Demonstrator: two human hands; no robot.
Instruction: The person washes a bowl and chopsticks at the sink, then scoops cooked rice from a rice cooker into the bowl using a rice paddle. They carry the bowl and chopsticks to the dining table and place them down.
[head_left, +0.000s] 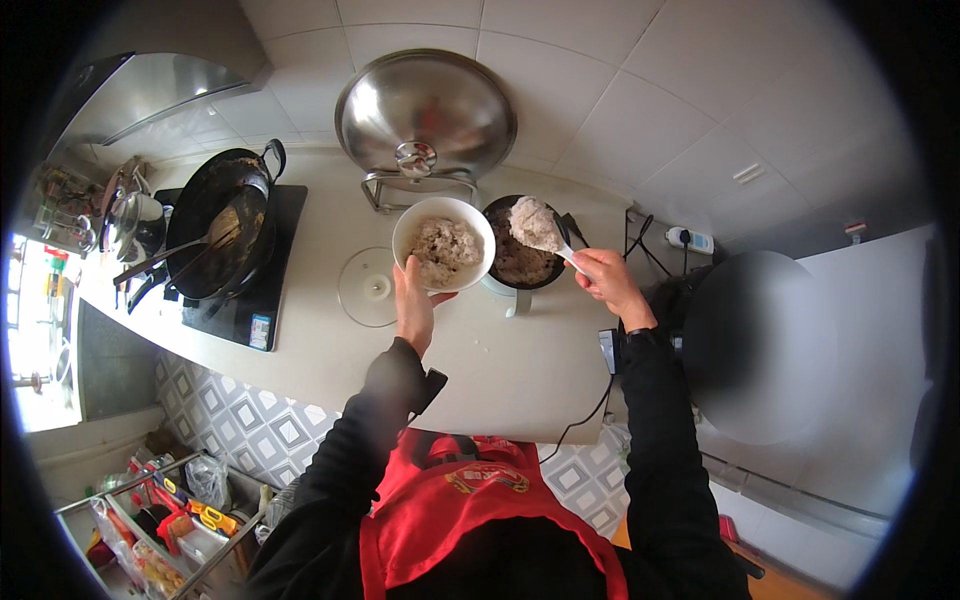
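My left hand (417, 307) grips a white bowl (400, 238) by its near rim, thumb on the edge. Cooked rice (444, 251) with dark grains fills part of the bowl. In my right hand (611, 283) is a white rice paddle (568, 253), heaped with a large clump of rice (534, 223). The paddle is held above a small rice cooker (511, 301) with a dark inner pot, to the right of the bowl. More rice lies in that pot, partly hidden under the paddle. A round glass lid (358, 291) rests on the counter left of the bowl.
A wok (195, 277) holding a spatula sits on the black cooktop (289, 225) at left. Behind the bowl, a large steel lid (420, 97) leans in a metal rack (375, 193). A power strip (691, 240) and cables lie at right. An open drawer (202, 570) juts out lower left.
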